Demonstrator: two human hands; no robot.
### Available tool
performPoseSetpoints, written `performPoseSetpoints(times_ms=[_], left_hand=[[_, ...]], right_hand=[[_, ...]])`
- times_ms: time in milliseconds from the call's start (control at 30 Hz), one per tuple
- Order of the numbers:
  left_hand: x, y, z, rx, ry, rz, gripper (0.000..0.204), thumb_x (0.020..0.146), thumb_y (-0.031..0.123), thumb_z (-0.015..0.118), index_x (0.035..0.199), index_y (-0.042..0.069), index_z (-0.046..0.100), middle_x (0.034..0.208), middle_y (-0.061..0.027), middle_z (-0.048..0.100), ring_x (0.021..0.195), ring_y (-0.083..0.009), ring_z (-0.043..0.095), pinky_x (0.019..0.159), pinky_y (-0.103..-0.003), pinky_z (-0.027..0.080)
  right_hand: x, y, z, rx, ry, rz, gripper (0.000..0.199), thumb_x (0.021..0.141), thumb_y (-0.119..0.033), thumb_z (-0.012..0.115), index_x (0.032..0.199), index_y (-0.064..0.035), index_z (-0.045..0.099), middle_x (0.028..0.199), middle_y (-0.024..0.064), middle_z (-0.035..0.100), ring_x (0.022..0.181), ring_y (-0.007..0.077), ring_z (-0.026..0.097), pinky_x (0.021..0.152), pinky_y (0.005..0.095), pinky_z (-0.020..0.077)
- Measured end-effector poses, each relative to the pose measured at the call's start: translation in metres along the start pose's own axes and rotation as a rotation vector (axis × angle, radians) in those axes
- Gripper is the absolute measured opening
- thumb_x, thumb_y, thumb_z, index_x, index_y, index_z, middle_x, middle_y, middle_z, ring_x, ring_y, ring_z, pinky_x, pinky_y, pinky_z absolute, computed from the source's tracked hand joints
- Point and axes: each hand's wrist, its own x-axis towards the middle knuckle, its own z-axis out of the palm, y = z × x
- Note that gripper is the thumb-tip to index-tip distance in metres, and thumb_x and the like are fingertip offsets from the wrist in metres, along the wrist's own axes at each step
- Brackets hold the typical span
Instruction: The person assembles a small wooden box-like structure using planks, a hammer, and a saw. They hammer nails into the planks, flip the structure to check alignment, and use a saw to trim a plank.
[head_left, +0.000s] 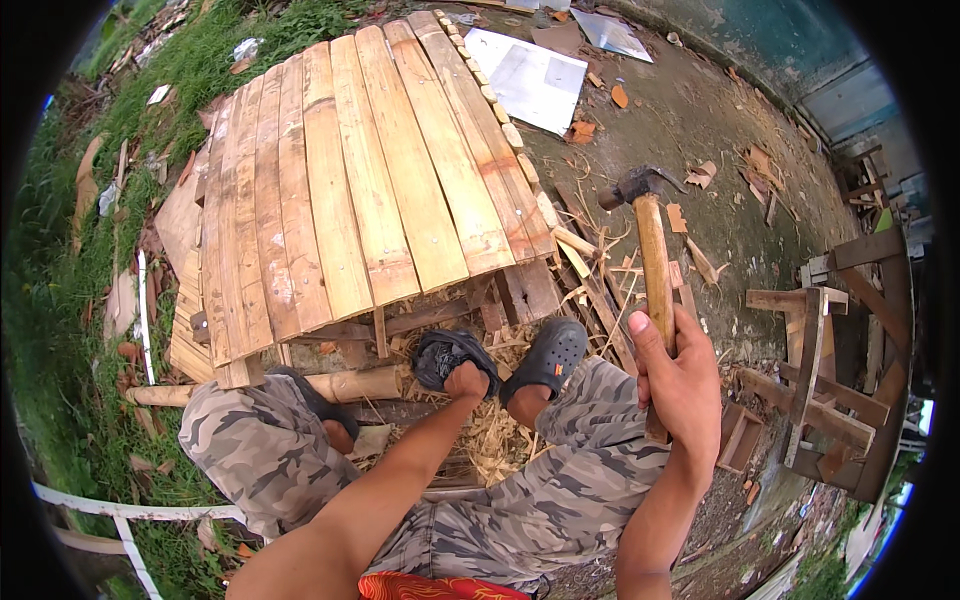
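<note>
My right hand is wrapped round the wooden handle of a claw hammer. The hammer stands upright, its dark metal head at the top and the claw toward the right. Down between my feet, my left hand reaches into a crumpled black bag. The bag hides its fingers and whatever they touch. In front of me stands a low table-like piece topped with wooden slats side by side, with small nail heads showing in several of them.
A bamboo pole lies under the near edge of the slats. Wood shavings cover the ground by my dark clog. Wooden frames stand at the right. Flat pale sheets lie at the back; grass grows on the left.
</note>
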Motion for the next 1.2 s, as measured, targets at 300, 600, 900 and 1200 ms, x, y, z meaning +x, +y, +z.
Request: performPoseSetpoints(times_ms=[300,600,900,1200], left_hand=[[0.005,-0.052,-0.066,-0.026,0.166,0.712,0.019,0.097,0.02,0.05,0.101,0.002,0.055,0.091,-0.0196,0.066,0.085,-0.038,0.065,0.077,-0.052,0.05],[0.093,-0.077,-0.143,-0.045,0.27,-0.005,0.044,0.091,0.022,0.063,0.127,-0.002,0.057,0.131,-0.0245,0.053,0.119,-0.0413,0.056,0.098,-0.05,0.048],[0.1,-0.106,-0.124,-0.078,0.136,0.014,0.048,0.089,0.026,0.066,0.129,0.001,0.058,0.138,-0.0238,0.055,0.124,-0.0414,0.056,0.1,-0.047,0.051],[0.073,-0.107,-0.118,-0.248,0.491,0.123,0.024,0.088,0.018,0.061,0.107,0.003,0.065,0.113,-0.0226,0.064,0.105,-0.0401,0.061,0.089,-0.049,0.05]], right_hand=[[-0.005,-0.009,0.009,0.022,-0.031,-0.047,0.037,0.097,-0.036,0.067,0.106,-0.0003,0.062,0.063,-0.0027,0.052,0.045,0.0049,0.046,0.041,0.0232,0.0367],[-0.002,-0.013,0.021,0.05,-0.063,-0.107,0.034,0.099,-0.036,0.065,0.099,-0.0028,0.058,0.061,-0.0032,0.048,0.044,0.0052,0.044,0.04,0.0231,0.0356],[0.0,-0.021,0.039,0.091,-0.054,-0.109,0.032,0.099,-0.036,0.063,0.093,-0.0053,0.054,0.061,-0.0017,0.048,0.043,0.0065,0.044,0.038,0.025,0.0372],[-0.006,-0.023,0.051,0.085,-0.095,-0.164,0.031,0.099,-0.035,0.063,0.093,-0.0057,0.055,0.062,-0.0018,0.048,0.043,0.0072,0.045,0.038,0.0254,0.0376]])
